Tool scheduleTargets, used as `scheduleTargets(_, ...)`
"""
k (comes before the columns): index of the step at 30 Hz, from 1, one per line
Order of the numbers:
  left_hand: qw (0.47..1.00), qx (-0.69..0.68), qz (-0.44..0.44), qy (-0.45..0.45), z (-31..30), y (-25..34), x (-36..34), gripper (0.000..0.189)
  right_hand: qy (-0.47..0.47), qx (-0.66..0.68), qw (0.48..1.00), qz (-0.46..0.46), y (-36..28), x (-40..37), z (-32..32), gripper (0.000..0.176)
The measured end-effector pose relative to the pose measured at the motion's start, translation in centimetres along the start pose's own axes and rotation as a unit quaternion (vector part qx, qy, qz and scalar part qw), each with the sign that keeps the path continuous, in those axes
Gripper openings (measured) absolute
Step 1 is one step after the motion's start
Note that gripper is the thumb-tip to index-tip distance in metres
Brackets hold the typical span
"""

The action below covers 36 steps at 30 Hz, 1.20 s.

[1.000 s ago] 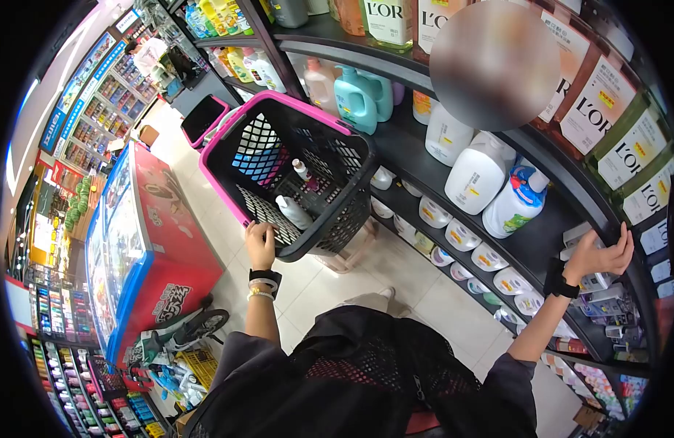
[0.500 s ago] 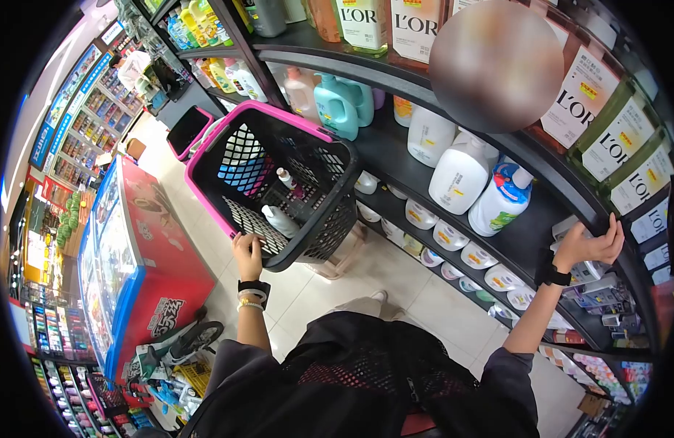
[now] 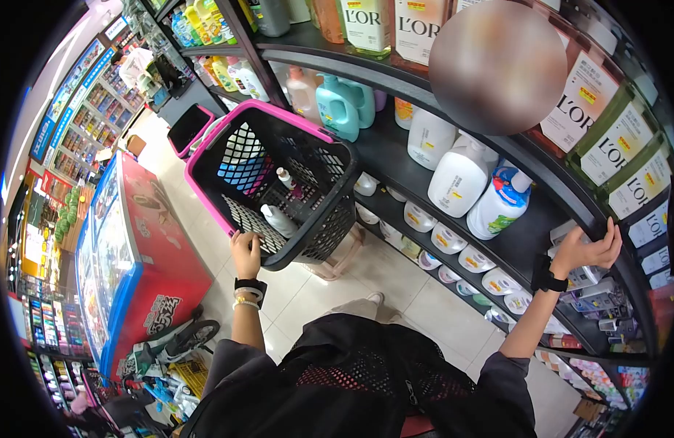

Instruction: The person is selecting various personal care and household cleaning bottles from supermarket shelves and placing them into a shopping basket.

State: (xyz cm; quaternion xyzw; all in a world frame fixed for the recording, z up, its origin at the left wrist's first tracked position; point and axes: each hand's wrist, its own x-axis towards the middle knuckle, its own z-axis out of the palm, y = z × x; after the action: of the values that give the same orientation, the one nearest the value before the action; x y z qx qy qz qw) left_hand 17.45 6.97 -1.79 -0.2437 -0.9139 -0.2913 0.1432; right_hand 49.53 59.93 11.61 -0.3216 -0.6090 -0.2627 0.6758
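Note:
My left hand point(image 3: 245, 253) is closed over the near rim of a black shopping basket point(image 3: 332, 206) with a pink edge. Inside the basket lie a pale grey bottle point(image 3: 278, 221) and a small bottle with a white cap point(image 3: 286, 177). The basket rests on a beige stool point(image 3: 331, 271). On the right, my right hand point(image 3: 586, 250) lies against the black shelf edge point(image 3: 570, 191), fingers stretched out and holding nothing. Closest on the shelf to its left are a white bottle with a blue-and-red label point(image 3: 499, 203) and a large white pump bottle point(image 3: 459, 177).
Turquoise jugs point(image 3: 338, 108) stand behind the basket. Large L'OR bottles point(image 3: 579, 102) line the upper shelf, partly covered by a blurred circle. A red chest freezer point(image 3: 169, 255) and a small bicycle point(image 3: 187, 339) are at the left. A person point(image 3: 137, 67) is far off, upper left.
The view has shifted very slightly. Both hands keep their places, one on the basket rim and one at the shelf edge. A pinkish shape now shows at the lower left.

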Motion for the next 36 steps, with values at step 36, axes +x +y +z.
scheduleTargets(36,0.736,0.328,0.224,-0.548,15.3,-18.6,16.9,0.034,-0.188,-0.553,0.792,0.177,-8.8,1.7,1.6,0.040)
